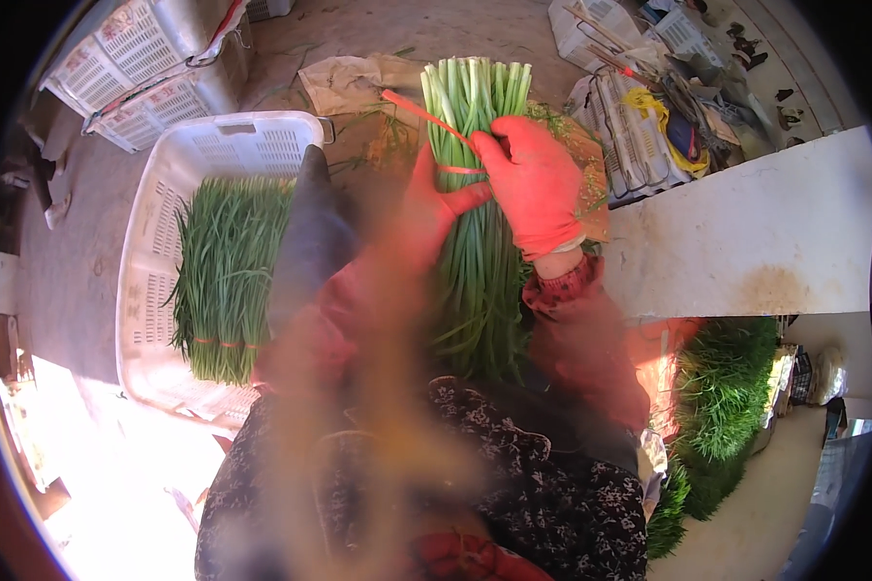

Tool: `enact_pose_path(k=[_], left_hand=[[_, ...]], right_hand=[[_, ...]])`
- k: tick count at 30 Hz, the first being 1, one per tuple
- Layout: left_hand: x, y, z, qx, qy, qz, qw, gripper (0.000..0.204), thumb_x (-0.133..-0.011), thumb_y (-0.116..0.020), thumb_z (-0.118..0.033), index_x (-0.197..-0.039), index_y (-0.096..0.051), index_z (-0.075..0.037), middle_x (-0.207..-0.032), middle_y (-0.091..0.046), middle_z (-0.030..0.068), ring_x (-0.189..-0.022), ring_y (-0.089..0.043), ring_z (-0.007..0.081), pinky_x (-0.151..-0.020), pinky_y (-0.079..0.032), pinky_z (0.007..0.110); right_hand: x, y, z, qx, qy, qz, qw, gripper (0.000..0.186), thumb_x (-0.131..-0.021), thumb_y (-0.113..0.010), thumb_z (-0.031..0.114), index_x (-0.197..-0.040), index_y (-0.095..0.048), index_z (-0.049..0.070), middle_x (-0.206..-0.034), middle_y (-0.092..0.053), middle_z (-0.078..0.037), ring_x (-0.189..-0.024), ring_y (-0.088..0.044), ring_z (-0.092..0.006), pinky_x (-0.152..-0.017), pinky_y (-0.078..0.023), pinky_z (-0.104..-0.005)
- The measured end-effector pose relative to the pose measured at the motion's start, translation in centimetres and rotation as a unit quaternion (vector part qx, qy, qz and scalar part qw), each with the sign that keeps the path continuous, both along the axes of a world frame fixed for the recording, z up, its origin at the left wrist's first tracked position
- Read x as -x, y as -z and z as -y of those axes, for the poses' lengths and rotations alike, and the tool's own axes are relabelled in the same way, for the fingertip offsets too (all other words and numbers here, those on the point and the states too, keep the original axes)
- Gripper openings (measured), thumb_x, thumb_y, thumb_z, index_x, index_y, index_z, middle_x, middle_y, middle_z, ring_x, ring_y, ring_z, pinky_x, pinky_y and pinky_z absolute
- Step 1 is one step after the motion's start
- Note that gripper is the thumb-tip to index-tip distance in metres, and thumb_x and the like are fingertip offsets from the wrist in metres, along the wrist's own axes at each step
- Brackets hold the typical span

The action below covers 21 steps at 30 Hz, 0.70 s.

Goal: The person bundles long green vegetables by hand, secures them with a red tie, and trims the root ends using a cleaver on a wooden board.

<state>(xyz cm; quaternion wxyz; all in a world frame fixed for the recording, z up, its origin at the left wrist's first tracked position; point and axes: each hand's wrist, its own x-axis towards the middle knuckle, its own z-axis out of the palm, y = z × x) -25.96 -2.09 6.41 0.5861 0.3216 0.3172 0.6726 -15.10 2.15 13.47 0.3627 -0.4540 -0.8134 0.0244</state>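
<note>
A thick bundle of chives (480,266) stands before me, pale cut stems at the far end and green leaves toward my body. A thin red tie strip (462,170) goes round its stems, and one loose end sticks out to the upper left. My left hand (426,218), in a red glove, wraps the bundle from the left just below the strip. On the right, my red-gloved right hand (538,184) presses thumb and fingers together on the strip against the stems. A blur in front hides part of my left forearm.
To the left stands a white plastic crate (138,257) with tied chives (228,276) in it. Stacked crates (140,68) are at the far left. A white panel (736,237) borders the right, with loose chives (727,387) below it. Brown paper (344,82) lies beyond.
</note>
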Motion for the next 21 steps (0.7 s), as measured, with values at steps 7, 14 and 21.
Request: enact_pose_path(k=[7,14,21], left_hand=[[-0.4,0.8,0.3,0.022,0.006,-0.013,1.0,0.071,-0.076,-0.073,-0.004,-0.138,-0.038,0.0,-0.123,-0.055,0.0097,-0.109,-0.056,0.0188,-0.092,-0.047,0.033],[0.6,2.6,0.3,0.016,0.027,0.001,1.0,0.069,-0.076,-0.071,-0.004,-0.137,-0.04,0.0,-0.122,-0.056,0.0097,-0.107,-0.057,0.0198,-0.092,-0.047,0.033],[3.2,3.5,0.5,0.04,0.036,0.064,0.997,0.062,-0.08,-0.068,-0.008,-0.135,-0.041,0.0,-0.115,-0.059,0.0107,-0.1,-0.061,0.0195,-0.087,-0.05,0.033]], right_hand=[[-1.8,-0.1,-1.8,-0.062,0.032,0.045,0.997,0.013,-0.083,-0.067,0.02,-0.088,-0.065,0.008,-0.08,-0.066,-0.008,-0.07,-0.063,-0.028,-0.064,-0.05,-0.0355],[-6.7,-12.1,-6.0,-0.227,0.147,-0.121,0.955,0.024,-0.083,-0.072,0.024,-0.095,-0.068,0.004,-0.082,-0.069,-0.007,-0.069,-0.062,-0.0167,-0.067,-0.05,-0.0297],[-13.1,-14.3,-1.7,-0.295,0.254,-0.253,0.886,0.021,-0.085,-0.07,0.016,-0.099,-0.068,0.001,-0.079,-0.065,-0.005,-0.073,-0.057,-0.0099,-0.068,-0.046,-0.0225]])
